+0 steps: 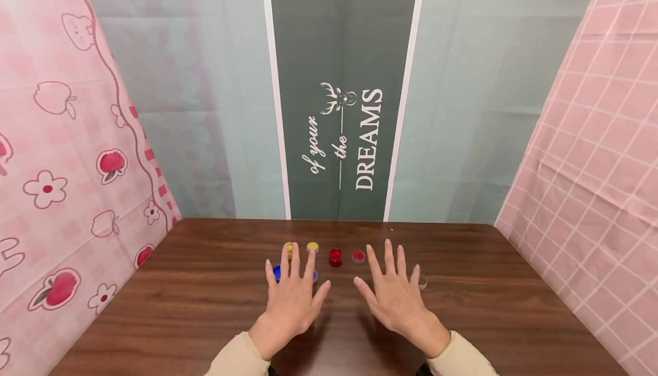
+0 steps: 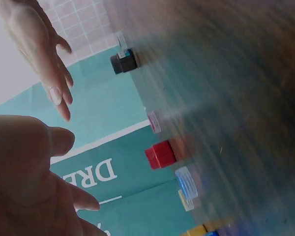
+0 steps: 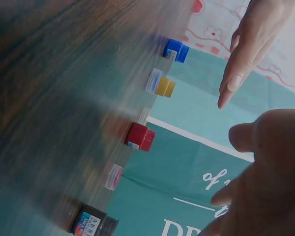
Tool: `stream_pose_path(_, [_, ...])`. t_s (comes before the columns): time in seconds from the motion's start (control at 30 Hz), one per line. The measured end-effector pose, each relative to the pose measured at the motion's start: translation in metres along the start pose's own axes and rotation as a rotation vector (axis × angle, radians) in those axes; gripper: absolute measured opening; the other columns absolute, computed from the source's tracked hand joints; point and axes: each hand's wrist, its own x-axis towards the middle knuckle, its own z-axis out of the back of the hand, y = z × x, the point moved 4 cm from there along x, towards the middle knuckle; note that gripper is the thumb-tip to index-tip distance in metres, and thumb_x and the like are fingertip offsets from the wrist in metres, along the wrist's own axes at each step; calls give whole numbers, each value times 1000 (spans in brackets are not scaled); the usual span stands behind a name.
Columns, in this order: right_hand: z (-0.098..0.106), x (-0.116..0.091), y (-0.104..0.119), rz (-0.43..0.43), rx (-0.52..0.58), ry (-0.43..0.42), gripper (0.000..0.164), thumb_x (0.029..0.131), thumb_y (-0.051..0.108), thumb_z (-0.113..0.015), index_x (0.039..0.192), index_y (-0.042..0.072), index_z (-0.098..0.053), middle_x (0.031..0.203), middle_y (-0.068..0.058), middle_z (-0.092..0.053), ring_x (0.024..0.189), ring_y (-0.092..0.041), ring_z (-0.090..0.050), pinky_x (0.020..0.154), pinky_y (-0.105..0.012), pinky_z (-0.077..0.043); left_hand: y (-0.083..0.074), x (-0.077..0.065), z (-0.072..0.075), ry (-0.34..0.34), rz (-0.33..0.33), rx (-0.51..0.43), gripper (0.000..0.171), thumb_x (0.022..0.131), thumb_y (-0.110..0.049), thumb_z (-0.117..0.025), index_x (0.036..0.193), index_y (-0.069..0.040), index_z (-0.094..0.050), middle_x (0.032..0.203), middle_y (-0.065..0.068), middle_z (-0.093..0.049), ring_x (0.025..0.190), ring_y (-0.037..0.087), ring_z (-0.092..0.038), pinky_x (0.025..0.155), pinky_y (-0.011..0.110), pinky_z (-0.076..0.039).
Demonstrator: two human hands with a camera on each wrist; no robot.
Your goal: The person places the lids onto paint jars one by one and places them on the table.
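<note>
Both hands hover palm down above the table, fingers straight and spread, holding nothing. Beneath the left hand (image 1: 292, 307) are a small blue jar (image 1: 277, 273) and a shallow round blue-tinted lid (image 1: 315, 276), both partly covered by it. Just beyond its fingertips are a yellow jar (image 1: 289, 247) and a yellow-tinted lid (image 1: 312, 247). A red jar (image 1: 335, 258) stands upright between the hands, with a pink-red lid (image 1: 358, 256) near the right hand (image 1: 400, 304). The right hand hides a black jar (image 3: 91, 223) from the head view; a clear lid (image 1: 423, 282) shows beside its little finger.
Everything stands on a dark wooden table (image 1: 180, 296). A green and grey cloth (image 1: 339, 33) with lettering hangs behind its far edge. Pink patterned cloths hang at the left (image 1: 67, 153) and right (image 1: 591, 153).
</note>
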Motion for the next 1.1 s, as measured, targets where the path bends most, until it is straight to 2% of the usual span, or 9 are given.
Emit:
stream_pose_path(0.07, [2,3,1,43,19,-65,71,103,45,-58,159,8,-36,164,-34,-26,149,-60,-27,108,-78,-33,5,3,2,-17,-8,-17,74,102,-51,-57,159,-9,-37,168,29,-20,157,50,-16,117,78,-17])
stream_pose_path(0.17, [4,10,3,133,33,-202,66,96,31,-72,150,3,-47,154,-35,-43,134,-57,-50,91,-65,-55,17,10,10,-85,-28,-31,75,93,-40,-73,153,-4,-46,161,32,-33,149,52,-32,109,75,-36])
stream_pose_path(0.3, [2,23,6,226,68,-286,48,88,18,-81,129,3,-63,128,-22,-65,107,-36,-67,77,-50,-62,41,21,22,-103,-15,-54,72,82,-27,-86,141,1,-56,140,32,-51,125,49,-51,86,63,-54])
stream_pose_path(0.37, [0,29,10,255,105,-260,37,86,15,-83,119,4,-69,115,-14,-70,99,-29,-69,80,-46,-61,55,27,25,-46,13,-93,72,78,-24,-89,138,2,-58,133,30,-56,117,45,-53,82,60,-55])
stream_pose_path(0.43, [-4,36,14,272,155,-201,30,85,12,-83,112,4,-71,108,-11,-73,96,-26,-70,85,-44,-61,68,33,27,24,34,-147,72,75,-21,-91,135,2,-60,128,27,-60,114,43,-56,87,59,-54])
stream_pose_path(0.57, [-17,48,21,306,235,-70,26,86,8,-81,110,1,-73,107,-14,-74,98,-30,-72,88,-47,-61,89,42,22,124,68,-278,65,69,-15,-95,126,0,-66,125,23,-68,115,40,-63,99,58,-52])
stream_pose_path(0.67, [-28,56,26,337,261,-2,22,87,6,-80,107,0,-73,104,-15,-74,96,-31,-71,87,-47,-60,101,45,14,172,93,-355,62,66,-11,-96,120,-2,-69,123,23,-70,114,39,-66,100,58,-53])
stream_pose_path(0.9, [-43,77,39,416,249,47,11,88,6,-79,98,4,-75,96,-10,-75,89,-22,-70,81,-37,-59,116,51,1,200,107,-398,60,63,-11,-98,115,-4,-71,111,17,-73,105,31,-69,97,54,-54])
stream_pose_path(1.1, [-52,87,50,416,279,134,13,89,6,-78,101,5,-76,103,-9,-77,97,-21,-72,88,-37,-61,117,55,-2,205,117,-403,54,62,-12,-99,109,-6,-73,103,13,-74,95,24,-68,92,51,-55])
